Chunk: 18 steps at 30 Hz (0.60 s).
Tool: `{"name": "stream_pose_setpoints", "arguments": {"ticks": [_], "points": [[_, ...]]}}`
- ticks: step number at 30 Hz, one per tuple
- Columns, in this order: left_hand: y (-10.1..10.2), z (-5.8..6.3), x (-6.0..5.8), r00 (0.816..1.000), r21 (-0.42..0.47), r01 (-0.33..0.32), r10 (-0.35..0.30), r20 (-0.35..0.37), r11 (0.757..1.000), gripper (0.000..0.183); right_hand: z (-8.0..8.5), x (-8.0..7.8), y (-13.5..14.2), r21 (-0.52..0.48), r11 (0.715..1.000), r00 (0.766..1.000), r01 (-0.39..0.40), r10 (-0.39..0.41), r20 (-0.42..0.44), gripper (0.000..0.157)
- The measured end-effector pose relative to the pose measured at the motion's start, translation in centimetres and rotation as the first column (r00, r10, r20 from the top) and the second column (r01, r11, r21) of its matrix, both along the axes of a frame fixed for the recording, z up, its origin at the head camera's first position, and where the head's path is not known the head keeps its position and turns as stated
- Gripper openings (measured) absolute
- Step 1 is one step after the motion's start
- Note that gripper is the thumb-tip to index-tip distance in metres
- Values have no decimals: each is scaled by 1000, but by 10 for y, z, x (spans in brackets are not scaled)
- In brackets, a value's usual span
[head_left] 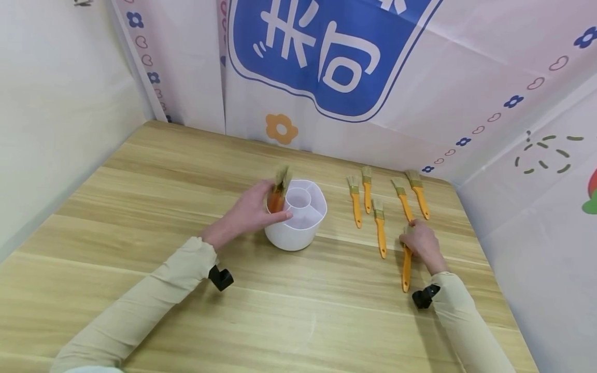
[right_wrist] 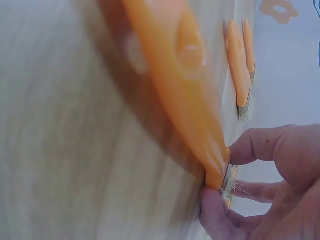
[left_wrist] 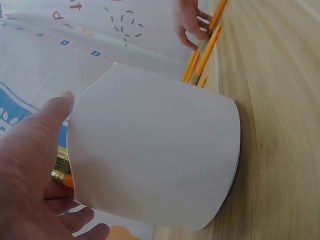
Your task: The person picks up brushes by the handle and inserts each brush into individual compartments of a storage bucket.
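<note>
A round white divided organizer (head_left: 294,239) stands on the table, with brushes (head_left: 280,197) upright, bristles up, in its left compartment. My left hand (head_left: 252,207) holds the organizer at its left rim, thumb along the near edge and fingers curled behind the brushes. In the left wrist view the organizer's white wall (left_wrist: 155,145) fills the middle. To the right, my right hand (head_left: 422,241) pinches an orange-handled brush (head_left: 407,272) close to its ferrule, the handle pointing toward me. In the right wrist view thumb and fingertips meet at the brush's neck (right_wrist: 216,165); the bristles are partly hidden.
Several more orange-handled brushes lie right of the organizer, among them one brush (head_left: 380,235) left of my right hand and a wider brush (head_left: 420,199) farther back. Printed wall sheets (head_left: 396,140) rise behind the wooden table (head_left: 280,321) and along its sides.
</note>
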<state>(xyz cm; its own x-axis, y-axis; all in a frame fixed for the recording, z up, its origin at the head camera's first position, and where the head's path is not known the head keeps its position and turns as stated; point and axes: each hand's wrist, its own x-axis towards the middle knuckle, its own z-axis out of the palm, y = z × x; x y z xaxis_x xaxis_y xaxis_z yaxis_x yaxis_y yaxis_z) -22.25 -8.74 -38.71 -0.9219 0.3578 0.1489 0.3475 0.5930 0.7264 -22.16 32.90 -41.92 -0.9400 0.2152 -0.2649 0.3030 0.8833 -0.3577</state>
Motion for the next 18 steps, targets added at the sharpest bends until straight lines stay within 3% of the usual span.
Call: {"name": "stream_pose_setpoints", "arguments": {"ticks": [9, 18], "points": [[0, 1, 2, 999, 2, -11, 11, 37, 1000, 87, 1, 0, 0, -4, 1000, 1000, 3, -3, 3, 60], [0, -3, 1, 998, 17, -19, 18, 56, 1000, 87, 4, -1, 6, -121, 992, 998, 45, -40, 49, 58]]}}
